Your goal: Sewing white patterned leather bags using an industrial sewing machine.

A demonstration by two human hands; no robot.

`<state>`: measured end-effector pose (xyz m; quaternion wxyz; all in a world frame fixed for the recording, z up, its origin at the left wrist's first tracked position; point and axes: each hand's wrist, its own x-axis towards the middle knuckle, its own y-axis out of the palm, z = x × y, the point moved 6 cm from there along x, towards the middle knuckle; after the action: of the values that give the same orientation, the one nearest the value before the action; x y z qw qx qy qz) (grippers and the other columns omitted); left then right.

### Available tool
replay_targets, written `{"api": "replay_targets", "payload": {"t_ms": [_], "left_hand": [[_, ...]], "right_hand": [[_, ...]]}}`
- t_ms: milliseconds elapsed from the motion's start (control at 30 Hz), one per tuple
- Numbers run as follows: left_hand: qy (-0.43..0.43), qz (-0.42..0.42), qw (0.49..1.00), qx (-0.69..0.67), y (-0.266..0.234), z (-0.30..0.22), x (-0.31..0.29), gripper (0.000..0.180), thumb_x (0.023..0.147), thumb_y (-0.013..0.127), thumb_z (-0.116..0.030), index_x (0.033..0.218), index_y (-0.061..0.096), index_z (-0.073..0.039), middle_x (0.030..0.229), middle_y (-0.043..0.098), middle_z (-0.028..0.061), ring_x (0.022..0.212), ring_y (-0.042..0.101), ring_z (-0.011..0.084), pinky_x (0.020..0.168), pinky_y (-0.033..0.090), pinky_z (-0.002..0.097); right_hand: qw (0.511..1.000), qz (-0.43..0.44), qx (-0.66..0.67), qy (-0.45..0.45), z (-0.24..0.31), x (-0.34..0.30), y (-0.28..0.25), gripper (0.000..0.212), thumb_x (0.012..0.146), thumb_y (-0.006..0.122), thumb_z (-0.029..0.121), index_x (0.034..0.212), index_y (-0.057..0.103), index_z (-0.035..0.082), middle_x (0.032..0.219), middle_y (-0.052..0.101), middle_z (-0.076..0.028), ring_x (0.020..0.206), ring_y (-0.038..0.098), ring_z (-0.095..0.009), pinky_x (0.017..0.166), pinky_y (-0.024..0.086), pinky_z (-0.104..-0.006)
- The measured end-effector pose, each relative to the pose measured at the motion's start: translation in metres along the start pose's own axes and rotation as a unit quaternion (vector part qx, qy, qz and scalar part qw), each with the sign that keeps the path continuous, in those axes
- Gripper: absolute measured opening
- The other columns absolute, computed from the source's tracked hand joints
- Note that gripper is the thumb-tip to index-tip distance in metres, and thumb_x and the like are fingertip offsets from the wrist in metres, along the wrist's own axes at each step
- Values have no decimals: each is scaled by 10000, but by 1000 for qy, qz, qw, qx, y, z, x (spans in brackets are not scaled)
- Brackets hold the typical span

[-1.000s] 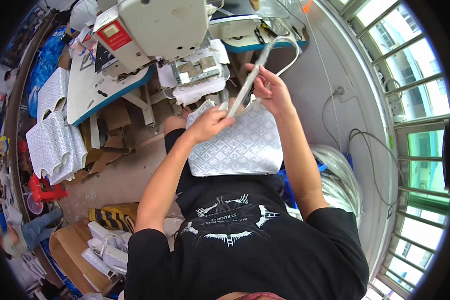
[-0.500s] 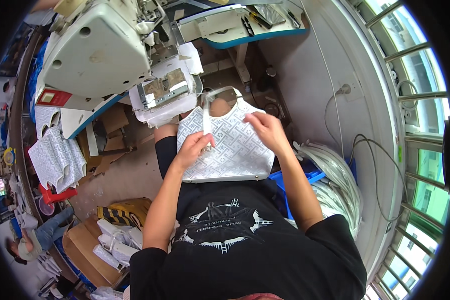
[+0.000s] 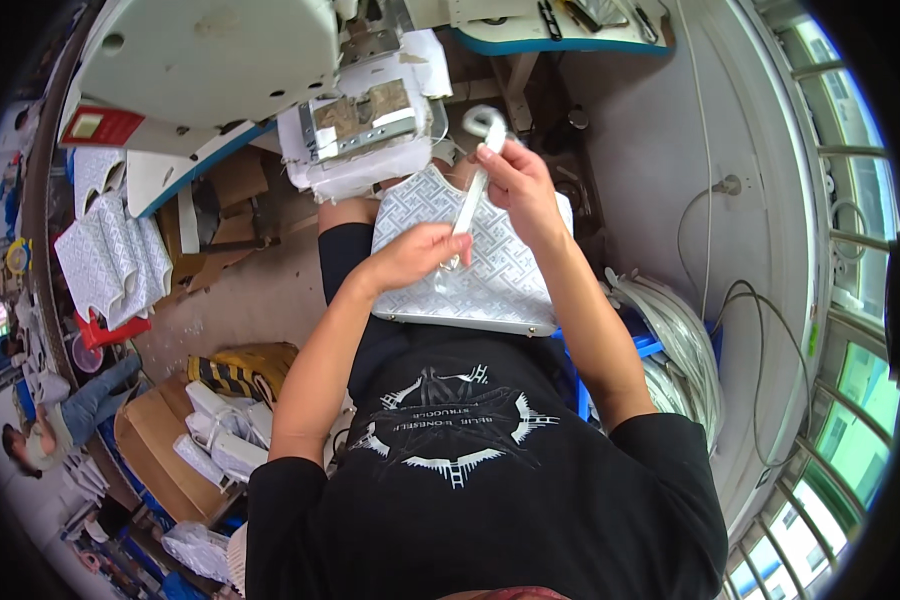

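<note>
A white handbag body point(image 3: 515, 275) with a grey geometric pattern lies across my lap, its curved opening away from me. Above it runs a white strap point(image 3: 473, 200), slanting up and to the right. My left hand point(image 3: 410, 257) is closed on the strap's lower end, where a small shiny metal fitting shows by the fingertips. Farther up, my right hand point(image 3: 522, 192) pinches the strap between thumb and fingers. Past that grip the strap's free end curls into a loop. Whether the strap is joined to the bag is hidden.
A large sewing machine point(image 3: 210, 60) stands at the upper left, its padded work plate point(image 3: 370, 125) just beyond the bag. Patterned panels point(image 3: 110, 255) hang at left. A carton point(image 3: 160, 450) sits lower left; white piping point(image 3: 680, 350) fills a blue crate at right, beside the wall.
My right hand has left the bag's upper right edge and taken hold of the strap, which is now raised and slanted. My left hand keeps its grip. The whole view has shifted slightly.
</note>
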<state>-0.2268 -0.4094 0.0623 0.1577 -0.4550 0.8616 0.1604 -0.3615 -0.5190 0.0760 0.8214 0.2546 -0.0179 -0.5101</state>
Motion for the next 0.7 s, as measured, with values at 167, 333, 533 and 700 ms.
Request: {"api": "replay_targets", "payload": {"t_ms": [167, 333, 533, 700], "left_hand": [[97, -82, 992, 17, -23, -8, 9, 353, 1108, 571, -344, 996, 714, -41, 903, 639, -35, 857, 544, 70, 789, 444, 246], [100, -51, 994, 6, -12, -20, 6, 350, 1094, 597, -363, 1008, 714, -44, 853, 615, -52, 759, 492, 33, 700, 417, 242], [94, -101, 987, -87, -18, -32, 12, 347, 1083, 616, -382, 999, 714, -59, 785, 572, -83, 621, 410, -10, 559, 381, 231], [88, -166, 979, -79, -27, -39, 26, 335, 1076, 636, -305, 1004, 718, 11, 792, 608, -4, 691, 530, 68, 599, 440, 268]], "right_hand": [[992, 76, -89, 37, -18, -21, 22, 268, 1047, 673, 281, 1008, 723, 22, 735, 629, 49, 571, 404, -16, 515, 288, -205], [999, -24, 11, 26, -1, -11, 5, 295, 1040, 684, 308, 1076, 752, 23, 766, 644, 40, 614, 474, -21, 549, 336, -209], [997, 70, -12, 25, -4, -34, -7, 313, 1038, 690, 323, 1128, 778, 37, 782, 621, 41, 612, 480, -33, 550, 348, -227], [908, 279, -306, -60, -45, -66, 33, 283, 1053, 669, 291, 1114, 755, 28, 759, 567, 52, 594, 442, -32, 537, 301, -230]]}}
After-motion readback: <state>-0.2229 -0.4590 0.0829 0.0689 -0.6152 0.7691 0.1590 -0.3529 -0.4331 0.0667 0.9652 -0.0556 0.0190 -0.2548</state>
